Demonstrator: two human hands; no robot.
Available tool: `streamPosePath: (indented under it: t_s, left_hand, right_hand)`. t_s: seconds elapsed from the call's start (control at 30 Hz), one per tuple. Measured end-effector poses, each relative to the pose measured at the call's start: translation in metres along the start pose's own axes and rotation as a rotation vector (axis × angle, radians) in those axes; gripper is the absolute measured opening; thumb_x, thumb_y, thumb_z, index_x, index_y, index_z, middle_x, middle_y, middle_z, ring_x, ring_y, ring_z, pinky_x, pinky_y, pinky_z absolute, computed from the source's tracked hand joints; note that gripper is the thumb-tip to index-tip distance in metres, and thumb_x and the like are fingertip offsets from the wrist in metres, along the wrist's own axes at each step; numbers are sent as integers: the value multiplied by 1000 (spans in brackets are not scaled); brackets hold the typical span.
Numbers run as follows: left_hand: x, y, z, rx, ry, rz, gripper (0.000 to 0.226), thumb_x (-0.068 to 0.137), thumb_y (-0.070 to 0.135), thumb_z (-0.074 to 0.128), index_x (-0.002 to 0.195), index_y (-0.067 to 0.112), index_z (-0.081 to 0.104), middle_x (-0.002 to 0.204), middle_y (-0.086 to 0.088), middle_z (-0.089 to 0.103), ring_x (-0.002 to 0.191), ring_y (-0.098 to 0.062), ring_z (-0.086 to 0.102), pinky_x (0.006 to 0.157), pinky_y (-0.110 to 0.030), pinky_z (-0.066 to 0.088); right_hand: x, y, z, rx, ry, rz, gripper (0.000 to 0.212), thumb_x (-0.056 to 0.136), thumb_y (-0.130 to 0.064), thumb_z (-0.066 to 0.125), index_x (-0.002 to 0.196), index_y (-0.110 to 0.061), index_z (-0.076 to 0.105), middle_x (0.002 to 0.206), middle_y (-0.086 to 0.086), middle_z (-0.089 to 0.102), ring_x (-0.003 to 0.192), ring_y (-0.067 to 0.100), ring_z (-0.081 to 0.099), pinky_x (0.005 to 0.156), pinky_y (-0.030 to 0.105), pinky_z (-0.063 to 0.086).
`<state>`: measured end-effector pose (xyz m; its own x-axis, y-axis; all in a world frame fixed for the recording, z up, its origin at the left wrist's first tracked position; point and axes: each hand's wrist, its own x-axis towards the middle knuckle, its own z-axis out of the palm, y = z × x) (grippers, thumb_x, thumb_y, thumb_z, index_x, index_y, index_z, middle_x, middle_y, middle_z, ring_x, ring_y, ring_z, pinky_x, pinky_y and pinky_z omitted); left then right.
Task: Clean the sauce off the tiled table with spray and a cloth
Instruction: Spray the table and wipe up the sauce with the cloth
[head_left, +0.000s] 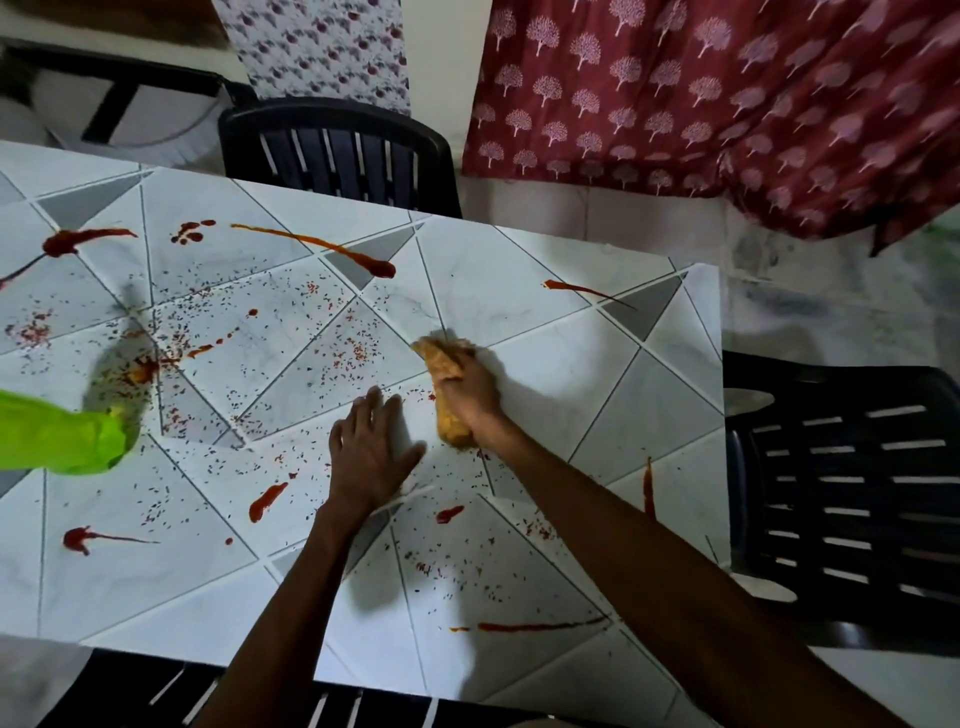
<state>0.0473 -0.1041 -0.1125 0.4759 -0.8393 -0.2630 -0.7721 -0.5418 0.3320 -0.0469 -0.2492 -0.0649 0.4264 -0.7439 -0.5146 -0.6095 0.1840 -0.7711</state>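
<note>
Red sauce is seen all over the tiled table — long streaks such as the sauce streak toward the far side, blobs like the sauce blob nearer the front edge, and fine specks scattered between them. Very little can be judged as cleaned: only the patch of tile around the right hand looks free of specks, so most of the wiping is reckoned to be left. A bunched yellow cloth is gripped in the right hand, fingers clenched around it, and it is pressed to the tabletop right of centre. The left hand is laid flat just beside it, fingers spread, nothing held — apparently bracing. A bright green object, possibly the spray bottle though too blurred to tell, sits at the left edge, well apart from both hands.
</note>
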Motion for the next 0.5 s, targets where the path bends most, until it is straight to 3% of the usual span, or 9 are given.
streamPosePath:
  t_s: [0.1, 0.2, 0.27, 0.37, 0.5]
  left_hand:
    - [3, -4, -4, -15, -2, 15, 80, 85, 61, 61, 150, 23, 34, 160, -8, 24, 144, -31, 30, 112, -55, 26]
    - [2, -5, -5, -5, 0, 36, 77, 86, 64, 58, 148, 23, 36, 159, -10, 27, 142, -31, 32, 112, -55, 26]
    - [3, 0, -5, -29, 21, 5, 80, 83, 69, 51, 144, 18, 43, 153, -14, 36, 137, -35, 39, 109, -55, 30]
    - [3, 21, -3, -94, 93, -25, 85, 79, 69, 45, 136, 6, 50, 137, -21, 51, 121, -42, 52, 100, -54, 41]
    - [-4, 71, 6, -104, 118, 191, 67, 82, 49, 56, 133, 6, 53, 133, -22, 55, 117, -40, 54, 94, -51, 48]
  right_hand:
    - [3, -12, 20, -55, -163, -38, 36, 105, -22, 49, 139, -28, 57, 119, 8, 70, 100, 26, 68, 87, 40, 60]
    - [-11, -15, -1, -10, -181, -49, 35, 105, -19, 52, 139, -21, 57, 120, 10, 69, 99, 26, 69, 87, 37, 60]
    - [-23, -4, -29, 35, -143, -60, 30, 104, -16, 54, 133, -14, 61, 121, 12, 69, 102, 23, 67, 90, 35, 58]
    - [-50, 21, -87, 160, -18, -37, 36, 101, -15, 59, 137, -13, 60, 128, 10, 66, 115, 28, 64, 101, 43, 54]
    - [-100, 65, -173, 154, 161, 63, 57, 90, -26, 75, 142, -12, 56, 129, 2, 63, 113, 18, 59, 100, 33, 48]
